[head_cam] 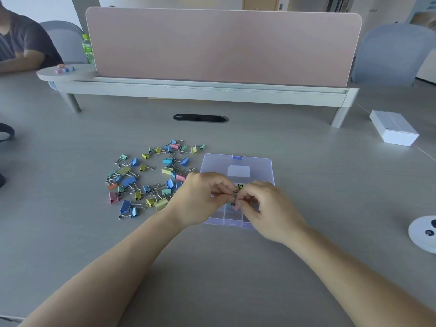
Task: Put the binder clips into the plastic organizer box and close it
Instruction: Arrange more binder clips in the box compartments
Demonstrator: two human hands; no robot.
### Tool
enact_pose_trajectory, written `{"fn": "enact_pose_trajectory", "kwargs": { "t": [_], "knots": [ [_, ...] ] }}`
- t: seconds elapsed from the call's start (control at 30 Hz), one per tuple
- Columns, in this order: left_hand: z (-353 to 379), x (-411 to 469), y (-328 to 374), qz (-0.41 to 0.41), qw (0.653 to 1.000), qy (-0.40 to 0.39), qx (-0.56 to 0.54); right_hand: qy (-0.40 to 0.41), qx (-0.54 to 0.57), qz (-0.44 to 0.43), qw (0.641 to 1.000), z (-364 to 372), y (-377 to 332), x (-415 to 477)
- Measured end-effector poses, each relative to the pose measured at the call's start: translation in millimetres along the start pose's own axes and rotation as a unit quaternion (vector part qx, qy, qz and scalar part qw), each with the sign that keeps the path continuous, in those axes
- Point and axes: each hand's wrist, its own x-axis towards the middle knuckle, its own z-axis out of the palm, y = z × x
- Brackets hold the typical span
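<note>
Your left hand (203, 199) and your right hand (267, 210) meet fingertip to fingertip. Between them you pinch one small binder clip (239, 187), both hands curled onto it. Its yellow-green body shows just above your fingers, with the wire handles caught among them; which finger holds which handle is too small to tell. The grip hangs over the plastic organizer box (224, 219), which sits open on the table (236, 267) right under your hands, its divided compartments nearest you. Directly beneath the clip, one compartment holds pink and teal clips (236, 206), partly hidden by your fingers. Just beyond the grip, the clear lid (212, 164) lies folded back flat, a white label on it and a blue latch (237, 157) at its far edge. To the left of your left hand, close beside the box, the loose binder clips (146, 180) lie scattered in a heap: blue, yellow, pink, green and one orange. Farther beyond the lid there is a dark cable slot (200, 118) in the table, then a pink desk divider (221, 46) on a raised white shelf. Well off to the right of the grip lie a white carton (392, 128) and a round white device (423, 234) at the frame's edge. Far to the left, another person's arm (21, 60) rests on the table.
</note>
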Motion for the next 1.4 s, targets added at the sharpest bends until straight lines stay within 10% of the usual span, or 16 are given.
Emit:
{"fn": "enact_pose_trajectory", "kwargs": {
  "t": [0.27, 0.63, 1.4],
  "knots": [
    [-2, 2, 3, -0.068, 0.997, 0.005, -0.026, -0.002, -0.003, 0.002, 1.0, 0, -1, 1],
    [-5, 1, 6, 0.195, 0.961, -0.01, 0.193, -0.04, -0.075, 0.003, 0.996, -4, -7, 0],
    [-17, -4, -1, 0.128, 0.965, -0.103, 0.206, -0.023, 0.006, -0.015, 1.0, -12, 0, 0]
  ]
}}
